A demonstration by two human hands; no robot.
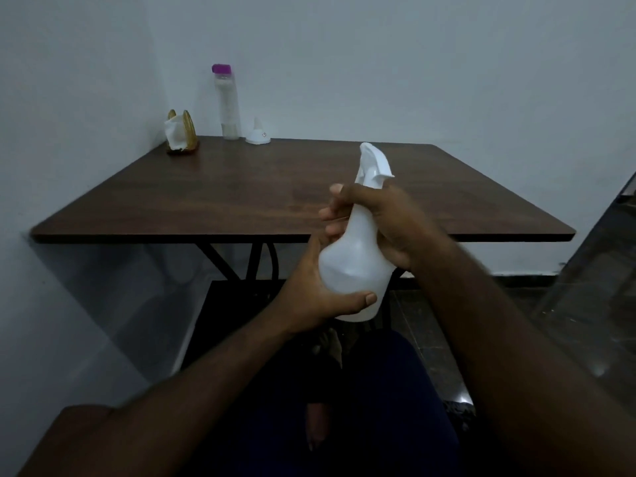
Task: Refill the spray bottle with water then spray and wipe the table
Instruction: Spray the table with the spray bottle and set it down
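Gripping a white spray bottle [358, 266] with both hands, the person holds it in the air just in front of the near edge of a dark wooden table [241, 197]. The bottle stands roughly upright, its top leaning slightly away, and touches neither the table nor anything else but the 2 hands.

The left hand [309, 290] cups the wide lower part from the left side and below. Its thumb [358, 299] is curled across the front of the bottle near the base, and the other fingers of this hand are hidden behind the bottle. The right hand [389, 225] wraps round the narrow neck just under the white spray head [373, 163]; its fingers [332, 215] curl round from the back and their tips show at the left side of the neck. The spray head is on the bottle. The plastic is cloudy, and how much liquid is inside cannot be told.

At the far left corner of the table, against the pale wall [413, 80], stand 3 things in a loose row. A golden napkin holder [187, 130] with a white tissue [175, 132] in it is furthest left. A tall clear bottle [228, 105] with a purple cap [221, 68] is beside it. A small white funnel [258, 134] sits wide end down just to the right of that bottle.

Dark blue trousers [344, 407] fill the bottom of the view, over a dark glossy floor [447, 339].
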